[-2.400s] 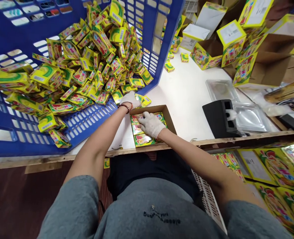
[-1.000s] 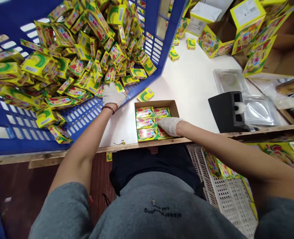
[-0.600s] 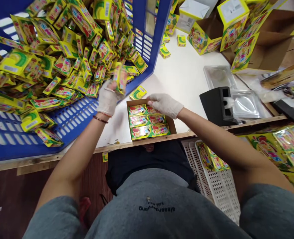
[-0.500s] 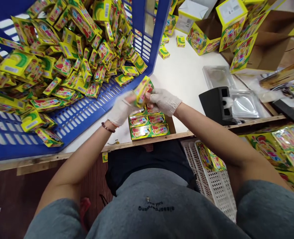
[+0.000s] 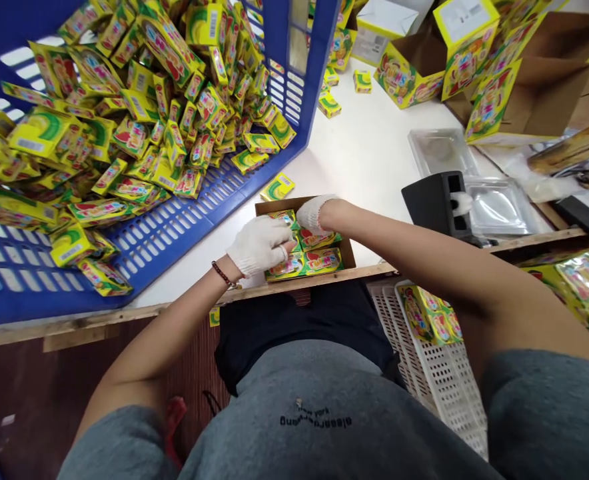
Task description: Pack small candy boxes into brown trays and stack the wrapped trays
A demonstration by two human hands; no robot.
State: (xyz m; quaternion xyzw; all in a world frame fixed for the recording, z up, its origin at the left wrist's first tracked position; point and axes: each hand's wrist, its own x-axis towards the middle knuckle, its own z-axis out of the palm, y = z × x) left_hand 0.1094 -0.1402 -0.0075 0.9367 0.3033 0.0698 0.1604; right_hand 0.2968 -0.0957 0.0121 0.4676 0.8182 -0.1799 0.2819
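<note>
An open carton [image 5: 349, 253] sits at the table's front edge, with small yellow-green candy boxes [image 5: 323, 261] in rows inside it. My left hand [image 5: 262, 248], in a white glove with bare fingertips, lies over the boxes on the carton's left side, fingers stretched out. At the carton's far side, my gloved right hand [image 5: 314, 212] reaches down into it; its fingers are hidden, so I cannot tell whether it grips a box. One loose candy box [image 5: 277, 187] lies on the table just behind the carton.
A large blue crate [image 5: 214, 207] heaped with candy boxes stands tilted at left. Right of my arm are a black tape dispenser [image 5: 437, 207], clear plastic trays [image 5: 497, 210] and open display cartons [image 5: 529, 100]. A white basket [image 5: 449, 373] stands below the table edge.
Both hands have come down from above the carton, where they held candy boxes, to the boxes inside it. A loose box now lies behind the carton.
</note>
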